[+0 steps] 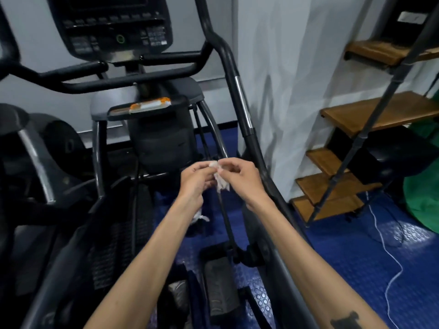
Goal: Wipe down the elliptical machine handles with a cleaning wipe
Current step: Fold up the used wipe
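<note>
A crumpled white cleaning wipe (221,181) is pinched between my left hand (195,180) and my right hand (240,176), low in front of the elliptical machine. The machine's right moving handle (240,96), black with a silver band, rises just right of my hands. A left moving handle (33,150) shows at the left edge. The black fixed handlebars (133,77) run across below the console (111,27). An orange and white wipe packet (150,106) lies on the machine's tray. More white material (199,216) peeks out under my left wrist.
A black-framed rack with wooden shelves (377,112) stands to the right by a white curtain (289,79). A white cable (389,257) trails over the blue studded floor mat (351,262). A green object (425,205) sits at the far right. The right pedal (221,279) lies below my arms.
</note>
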